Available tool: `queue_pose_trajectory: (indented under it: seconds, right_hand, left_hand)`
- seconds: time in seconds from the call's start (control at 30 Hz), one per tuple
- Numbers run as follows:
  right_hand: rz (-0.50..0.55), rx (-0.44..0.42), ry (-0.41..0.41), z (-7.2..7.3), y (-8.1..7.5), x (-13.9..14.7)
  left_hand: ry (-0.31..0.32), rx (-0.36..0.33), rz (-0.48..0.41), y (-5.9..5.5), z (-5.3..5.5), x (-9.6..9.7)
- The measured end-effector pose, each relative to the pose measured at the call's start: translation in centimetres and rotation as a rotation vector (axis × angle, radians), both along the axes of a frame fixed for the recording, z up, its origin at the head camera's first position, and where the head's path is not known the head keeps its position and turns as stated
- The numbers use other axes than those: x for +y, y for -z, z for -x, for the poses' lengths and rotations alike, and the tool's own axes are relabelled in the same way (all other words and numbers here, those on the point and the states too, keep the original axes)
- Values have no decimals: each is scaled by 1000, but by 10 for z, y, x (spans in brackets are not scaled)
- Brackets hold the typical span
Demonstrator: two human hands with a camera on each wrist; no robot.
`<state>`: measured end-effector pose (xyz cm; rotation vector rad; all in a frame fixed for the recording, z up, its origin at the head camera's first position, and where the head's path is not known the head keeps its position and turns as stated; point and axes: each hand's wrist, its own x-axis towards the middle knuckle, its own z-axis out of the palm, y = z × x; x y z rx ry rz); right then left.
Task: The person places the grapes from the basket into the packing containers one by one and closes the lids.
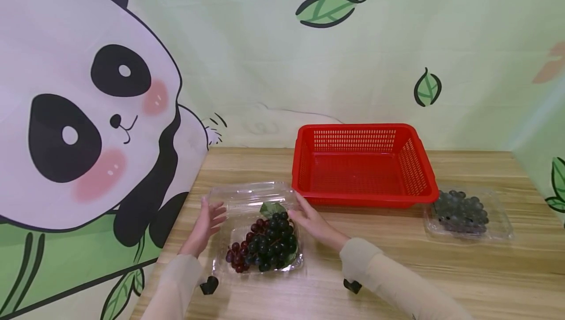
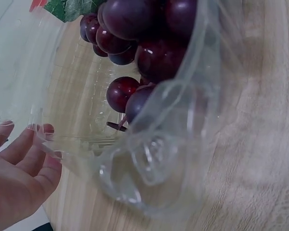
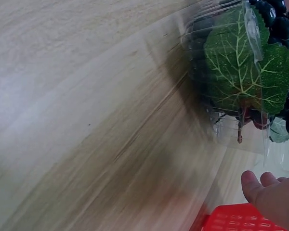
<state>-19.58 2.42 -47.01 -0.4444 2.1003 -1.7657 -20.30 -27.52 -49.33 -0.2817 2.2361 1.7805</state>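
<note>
A clear plastic clamshell box (image 1: 236,234) stands on the table with its lid (image 1: 251,193) raised at the back. Inside it are a bunch of dark red grapes (image 1: 240,254) and a bunch of black grapes (image 1: 274,241) with green leaves (image 3: 236,62). My left hand (image 1: 204,227) is at the box's left side, fingers extended, their tips (image 2: 48,130) right at the clear plastic edge in the left wrist view. On the opposite side my right hand (image 1: 315,222) reaches in with straight fingers, its thumb beside the black grapes and fingertips near the lid's right corner.
Behind and to the right stands a red plastic basket (image 1: 364,197) with slotted walls. Another clear box (image 1: 499,217) holding dark grapes (image 1: 461,212) sits at the table's right. A printed panda backdrop (image 1: 265,75) rises along the back of the wooden table (image 1: 375,271).
</note>
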Motion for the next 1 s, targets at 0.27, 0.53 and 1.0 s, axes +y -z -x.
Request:
queue_pose_trajectory:
  seconds: [0.27,0.53,1.0]
  right_hand:
    - [-53,98,30,3,33,2]
    - [-237,246,-29,-10,45,4]
    - [-337,383,-148,-23,48,6]
  left_hand:
    - [-26,-34,-68,3,5,2]
    - [-6,-42,-142,4,6,2]
    - [-48,28,195,4,-5,4]
